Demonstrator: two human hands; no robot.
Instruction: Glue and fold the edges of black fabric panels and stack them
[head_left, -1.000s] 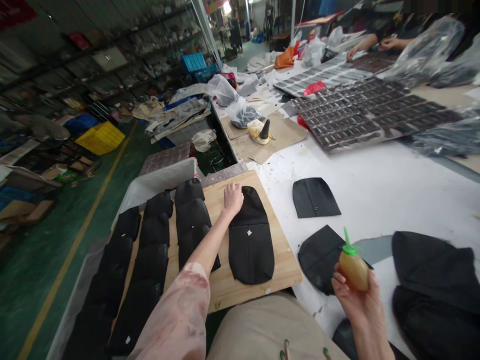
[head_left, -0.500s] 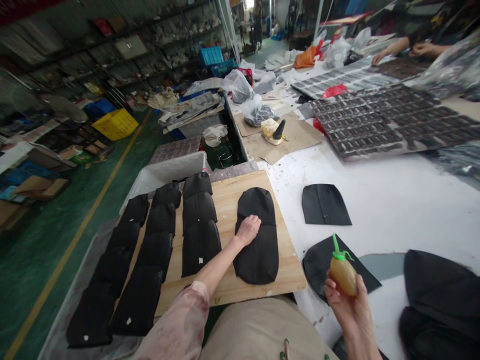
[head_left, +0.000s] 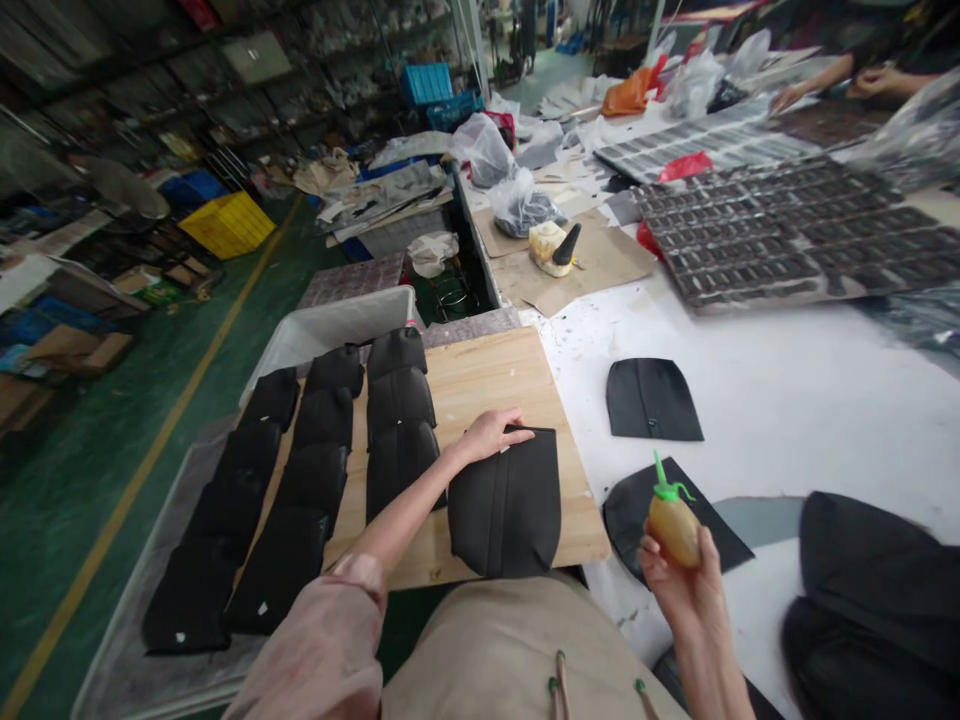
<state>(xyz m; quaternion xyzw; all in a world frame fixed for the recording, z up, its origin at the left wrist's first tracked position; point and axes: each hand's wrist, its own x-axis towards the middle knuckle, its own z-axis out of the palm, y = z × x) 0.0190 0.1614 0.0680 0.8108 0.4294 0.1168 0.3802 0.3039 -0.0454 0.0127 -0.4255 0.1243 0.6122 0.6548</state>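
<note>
My left hand (head_left: 489, 433) rests with fingers stretched flat on the top fold of a black fabric piece (head_left: 506, 508) lying on a wooden board (head_left: 480, 375). The piece is folded over, its top edge straight. My right hand (head_left: 679, 580) is wrapped round a small amber glue bottle (head_left: 673, 520) with a green nozzle, held upright above another black piece (head_left: 637, 515) on the white table (head_left: 765, 390). A third black piece (head_left: 651, 400) lies farther back on the table.
Rows of overlapping black pieces (head_left: 322, 460) cover the board's left part. A white bin (head_left: 330, 330) stands behind. Trays of small dark parts (head_left: 787, 235), plastic bags and another person's hands (head_left: 870, 80) are at the far right. A black fabric pile (head_left: 877, 590) lies right.
My left hand slid down from the far end of the long black piece and folded its upper half toward me. The right hand kept hold of the bottle.
</note>
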